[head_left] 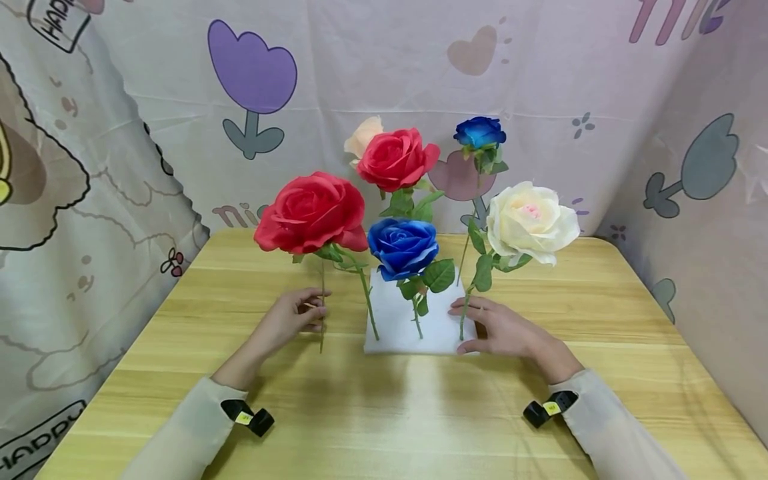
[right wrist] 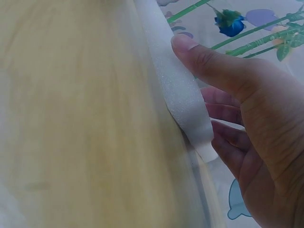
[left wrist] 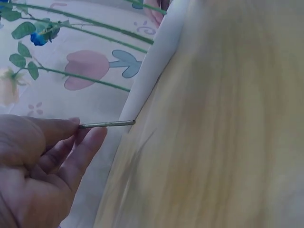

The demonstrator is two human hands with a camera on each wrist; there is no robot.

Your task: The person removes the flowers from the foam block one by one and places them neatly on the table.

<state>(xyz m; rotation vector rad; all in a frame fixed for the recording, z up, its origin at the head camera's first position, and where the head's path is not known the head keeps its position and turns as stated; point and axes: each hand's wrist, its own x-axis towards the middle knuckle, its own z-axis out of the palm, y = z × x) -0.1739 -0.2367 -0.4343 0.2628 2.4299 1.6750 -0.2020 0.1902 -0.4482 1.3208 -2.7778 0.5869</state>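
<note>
My left hand (head_left: pixel 297 313) pinches a thin stem between thumb and fingers, beneath a large red rose (head_left: pixel 312 212). In the left wrist view, the stem's cut end (left wrist: pixel 128 123) points past the fingertips, beside the corner of a white foam block (head_left: pixel 396 320). At the block's right end rests my right hand (head_left: pixel 510 330), thumb along the front and fingers curved round the side. A blue rose (head_left: pixel 403 248), a white rose (head_left: pixel 531 223) and a second red rose (head_left: pixel 397 159) stand above the block. The stem of the white rose passes in front of my right fingers.
Behind these stand a small blue rose (head_left: pixel 480 132) and a peach rose (head_left: pixel 363 137), partly hidden by the red one. The wooden table (head_left: pixel 396 427) carries the block. A printed curtain (head_left: pixel 372 60) hangs along the back and both sides.
</note>
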